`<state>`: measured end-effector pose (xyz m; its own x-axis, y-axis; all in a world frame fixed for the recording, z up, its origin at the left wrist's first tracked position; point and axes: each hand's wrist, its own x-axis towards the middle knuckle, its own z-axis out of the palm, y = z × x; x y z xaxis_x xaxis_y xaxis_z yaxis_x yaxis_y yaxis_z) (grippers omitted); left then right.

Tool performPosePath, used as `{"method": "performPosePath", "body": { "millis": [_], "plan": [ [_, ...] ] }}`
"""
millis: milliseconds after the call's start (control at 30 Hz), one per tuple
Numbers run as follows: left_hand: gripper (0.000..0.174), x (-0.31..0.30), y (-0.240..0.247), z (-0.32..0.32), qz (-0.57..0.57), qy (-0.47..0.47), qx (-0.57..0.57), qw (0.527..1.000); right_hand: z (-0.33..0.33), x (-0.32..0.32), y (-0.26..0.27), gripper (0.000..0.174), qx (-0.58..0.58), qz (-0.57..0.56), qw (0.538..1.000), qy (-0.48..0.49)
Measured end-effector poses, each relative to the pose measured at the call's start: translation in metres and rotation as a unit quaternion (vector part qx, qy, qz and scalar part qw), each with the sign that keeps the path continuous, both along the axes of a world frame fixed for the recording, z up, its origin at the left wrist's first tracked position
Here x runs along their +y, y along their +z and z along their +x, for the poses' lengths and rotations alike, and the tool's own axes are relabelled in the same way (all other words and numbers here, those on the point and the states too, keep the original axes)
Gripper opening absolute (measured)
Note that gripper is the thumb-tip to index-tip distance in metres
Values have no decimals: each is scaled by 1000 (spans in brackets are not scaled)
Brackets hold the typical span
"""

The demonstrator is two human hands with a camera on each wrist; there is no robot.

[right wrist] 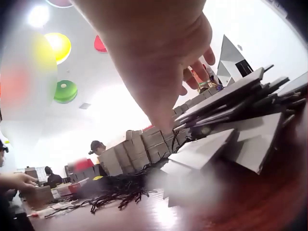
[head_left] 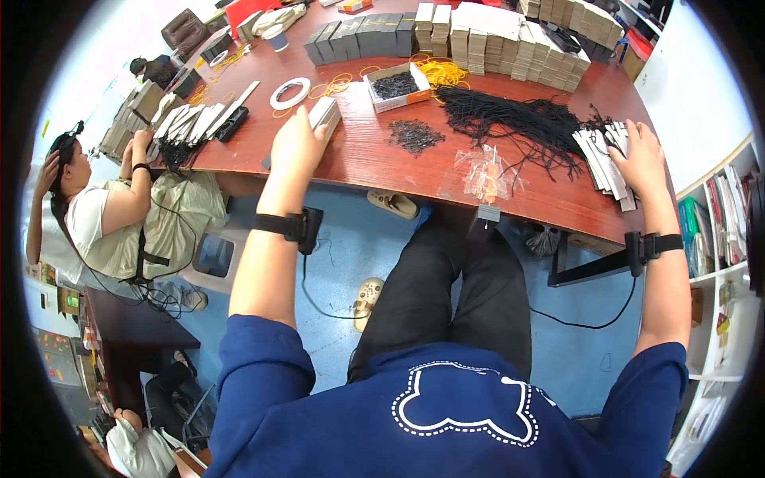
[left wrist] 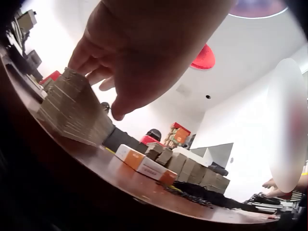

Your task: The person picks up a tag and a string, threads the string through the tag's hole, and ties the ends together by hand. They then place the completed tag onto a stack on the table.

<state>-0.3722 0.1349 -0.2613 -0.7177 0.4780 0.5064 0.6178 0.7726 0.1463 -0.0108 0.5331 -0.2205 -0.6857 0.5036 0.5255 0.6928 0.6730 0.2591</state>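
Note:
My left hand (head_left: 296,147) is at a stack of pale flat cards (head_left: 323,116) left of centre on the table. In the left wrist view its fingers rest at the top of the card stack (left wrist: 77,108), while the thumb stands apart from it. Far to the right, my right hand (head_left: 642,161) is over a fanned pile of white hang tags (head_left: 602,163) with black strings. The right wrist view has the thumb low beside the tags (right wrist: 226,106) and the fingers spread away from it.
A bundle of black cords (head_left: 510,119) lies left of the tags. Small black pieces (head_left: 416,135) lie loose before a box (head_left: 396,86) of more. Plastic bags (head_left: 486,175) rest near the front edge. Card stacks (head_left: 502,48) line the back; another person (head_left: 103,207) sits left.

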Motion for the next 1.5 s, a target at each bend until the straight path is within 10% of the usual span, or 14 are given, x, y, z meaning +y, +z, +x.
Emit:
{"method": "performPosePath", "body": {
  "millis": [167,333,433,500,633,867,1000,1500],
  "plan": [
    [23,1,6,-1,-31,15,-23,999,2,-41,-8,37,136,-37,979,149],
    [46,-2,17,26,166,-92,117,975,8,-134,-20,20,252,-210,904,274],
    [28,18,-2,116,366,-238,-294,850,7,-186,-48,12,270,-422,811,303],
    [20,22,-34,170,193,-325,-352,856,0,-219,-69,17,275,-494,755,333],
    [13,40,-82,233,219,-308,-585,717,-19,-249,-117,17,393,-618,634,249],
    [19,58,-111,233,247,-318,-551,731,-30,-220,-121,23,240,-534,770,253],
    [19,58,-112,232,246,-323,-506,761,-36,-221,-124,21,285,-619,690,243],
    [14,57,-106,236,251,-305,-473,787,-38,-222,-128,25,280,-643,692,173]
  ]
}}
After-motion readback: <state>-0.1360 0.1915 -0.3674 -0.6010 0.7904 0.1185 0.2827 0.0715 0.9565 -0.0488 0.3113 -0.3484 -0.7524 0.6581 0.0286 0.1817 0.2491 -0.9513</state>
